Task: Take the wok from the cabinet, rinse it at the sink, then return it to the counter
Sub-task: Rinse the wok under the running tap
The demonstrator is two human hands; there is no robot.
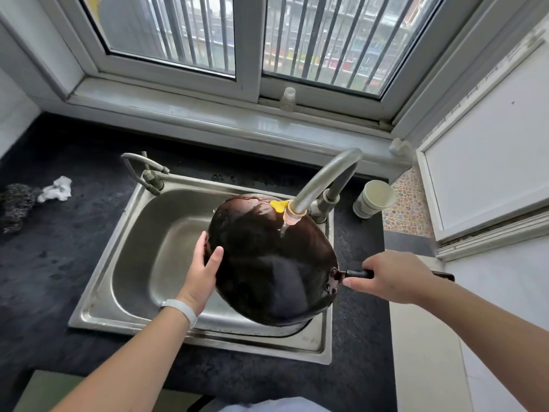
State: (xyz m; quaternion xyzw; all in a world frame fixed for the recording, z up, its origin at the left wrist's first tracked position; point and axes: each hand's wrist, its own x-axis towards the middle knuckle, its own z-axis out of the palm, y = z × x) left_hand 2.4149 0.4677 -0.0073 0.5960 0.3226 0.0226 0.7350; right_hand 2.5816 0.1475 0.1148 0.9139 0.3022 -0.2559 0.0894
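Head view: looking down on a steel sink [118,263] set in a dark counter [59,263], with a window [237,40] straight ahead
Wok [267,263]: black, turned bottom-up and tilted, held in the air over the right half of the sink basin, its domed underside wet and shining
Handle [359,273]: sticks out to the right from the wok's rim, past the sink's edge, with its far end showing beyond the hand
Right hand [389,278]: wrapped round the handle just beside the rim, fingers curled over it, thumb pointing toward the wok
Left hand [205,272]: clasps the wok's left edge, thumb laid on the outer dome, the other fingers mostly hidden behind the rim
Wristband [182,310]: white, on the left wrist
Tap [323,179]: a curved grey spout arches from the sink's back right corner over the wok
Water [283,228]: a thin stream drops from the nozzle onto the upper part of the dome
Yellow piece [279,205]: small, just beside the nozzle at the wok's far edge; what it is I cannot tell
Small tap [148,171]: at the sink's back left corner
Paper cup [372,199]: tipped over on the counter, just right of the tap's base, mouth facing up
White rag [58,188]: crumpled on the counter, well left of the sink
Dark scourer [16,200]: touching the rag's left side
Small bottle [288,98]: clear, upright on the window rail behind the tap
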